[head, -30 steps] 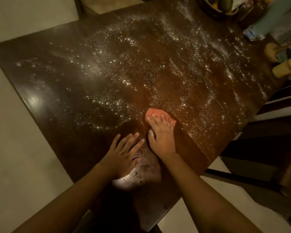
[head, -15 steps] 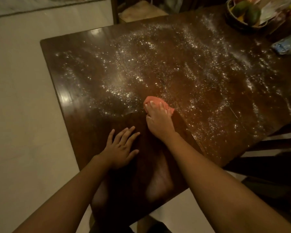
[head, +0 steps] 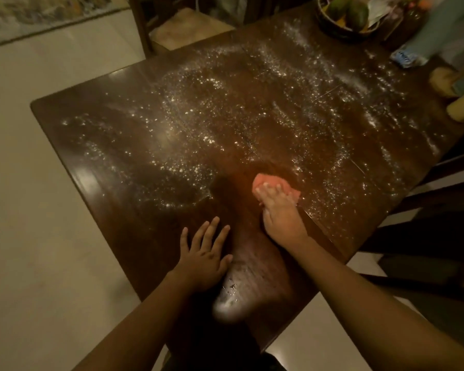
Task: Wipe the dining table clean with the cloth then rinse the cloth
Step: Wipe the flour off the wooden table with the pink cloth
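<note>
Head view. Right hand (head: 279, 212) lies flat, fingers together, pressing the cloth (head: 272, 182) onto the bench (head: 113, 167); the cloth sits under its fingertips. Left hand (head: 204, 257) is spread, palm down on the bench, near the right wrist. Powder (head: 198, 121) is scattered beyond the cloth and to both sides.

Right hand (head: 279, 212) is out ahead, arm stretched long from the lower right, palm down, fingers (head: 268, 190) laid over the cloth (head: 275, 182) and pressing it flat (fingertips show on top, not tucked under). Left hand (head: 202, 259) sits back and to the left of that grip, palm down, fingers straight and spread, thumb out toward the right arm, forearm running in from the lower left.
</note>
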